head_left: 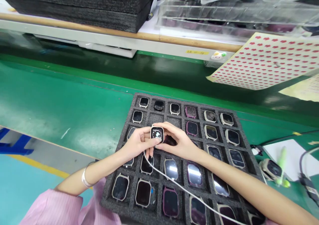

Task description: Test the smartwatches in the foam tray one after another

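A smartwatch case (157,134) with a lit dial and no strap is held between both hands, above a dark foam tray (109,181). My left hand (138,141) grips its left side, with the thumb at the lower edge of the screen. The fingers of my right hand (181,141) close around its top and right side. A white cable (175,182) runs from below my left fingers towards the lower right; its end is hidden. Several dark-screened watch cases, silver and purple-framed, lie in the tray's compartments, such as a purple-framed watch case (170,202).
Black foam blocks (74,6) and clear plastic trays (224,12) stand on the shelf beyond. A sheet of red stickers (269,62) hangs from its edge. To the right lie another watch (272,168), a green pen (282,158), white paper (300,153) and a dark cable (307,185).
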`<state>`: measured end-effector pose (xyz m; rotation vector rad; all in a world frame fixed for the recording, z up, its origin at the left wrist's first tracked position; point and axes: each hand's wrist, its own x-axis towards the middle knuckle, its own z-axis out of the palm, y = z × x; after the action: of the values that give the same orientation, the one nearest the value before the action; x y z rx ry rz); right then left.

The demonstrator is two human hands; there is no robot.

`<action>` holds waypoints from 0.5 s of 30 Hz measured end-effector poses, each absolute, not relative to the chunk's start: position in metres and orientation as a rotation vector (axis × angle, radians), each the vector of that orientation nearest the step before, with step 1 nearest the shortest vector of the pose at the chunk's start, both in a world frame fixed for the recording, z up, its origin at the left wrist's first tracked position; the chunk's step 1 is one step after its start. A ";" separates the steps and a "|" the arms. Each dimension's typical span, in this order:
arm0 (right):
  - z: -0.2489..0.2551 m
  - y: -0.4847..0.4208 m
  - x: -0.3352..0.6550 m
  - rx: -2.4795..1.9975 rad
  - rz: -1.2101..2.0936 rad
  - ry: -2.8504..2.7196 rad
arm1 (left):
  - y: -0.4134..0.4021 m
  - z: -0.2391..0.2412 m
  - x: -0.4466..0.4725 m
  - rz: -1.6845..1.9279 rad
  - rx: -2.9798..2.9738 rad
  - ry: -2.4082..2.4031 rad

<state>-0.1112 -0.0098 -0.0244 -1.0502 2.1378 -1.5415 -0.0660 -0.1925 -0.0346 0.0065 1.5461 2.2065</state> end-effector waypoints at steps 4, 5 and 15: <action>-0.021 -0.008 -0.113 -1.196 -1.447 2.292 | -0.192 -0.037 -0.066 2.177 0.036 1.596; -0.020 -0.008 -0.113 -1.228 -1.431 2.314 | -0.192 -0.038 -0.066 2.171 0.051 1.604; -0.016 -0.005 -0.112 -1.248 -1.385 2.397 | -0.191 -0.040 -0.066 2.153 0.188 1.574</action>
<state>-0.1123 -0.0054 -0.0158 -1.2480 2.3973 -1.3847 -0.0660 -0.1913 -0.0398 0.1877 1.5739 2.1529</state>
